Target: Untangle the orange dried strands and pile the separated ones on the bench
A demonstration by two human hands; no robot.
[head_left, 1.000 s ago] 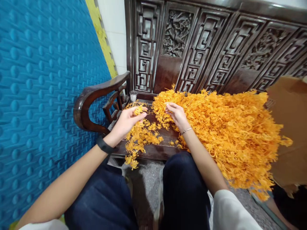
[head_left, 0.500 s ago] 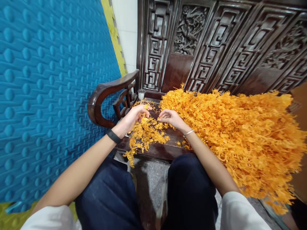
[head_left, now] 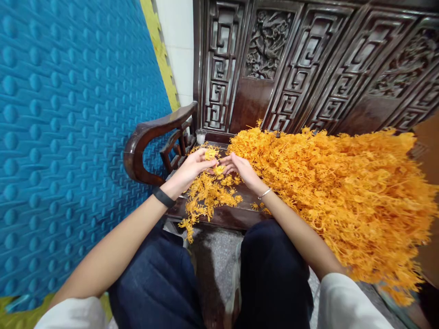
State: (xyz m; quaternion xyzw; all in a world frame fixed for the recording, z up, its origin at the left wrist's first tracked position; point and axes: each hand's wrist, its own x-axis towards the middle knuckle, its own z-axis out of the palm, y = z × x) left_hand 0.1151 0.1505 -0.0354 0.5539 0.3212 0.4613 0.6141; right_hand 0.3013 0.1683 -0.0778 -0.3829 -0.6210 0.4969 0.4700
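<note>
My left hand (head_left: 192,168) is closed around small orange artificial flower pieces (head_left: 211,154), with its thumb lying across toward the right. Close beside it, my right hand (head_left: 243,171) has its fingertips at another orange piece (head_left: 219,170) between the two hands; the exact grip is partly hidden. Under both hands a loose heap of orange flower pieces (head_left: 209,196) lies on the dark wooden bench seat (head_left: 233,217), some hanging over its front edge. Right of my right hand rises a large pile of orange artificial flowers (head_left: 343,192).
A curved wooden armrest (head_left: 137,146) bounds the seat on the left, and a carved backrest (head_left: 257,100) stands behind. At the back left corner is a small clear cup (head_left: 200,135). A blue bumpy mat (head_left: 68,137) fills the left side.
My right hand has moved left and up to meet my left hand, its fingers straighter than before. My left thumb now stretches toward it. The heap and pile look the same.
</note>
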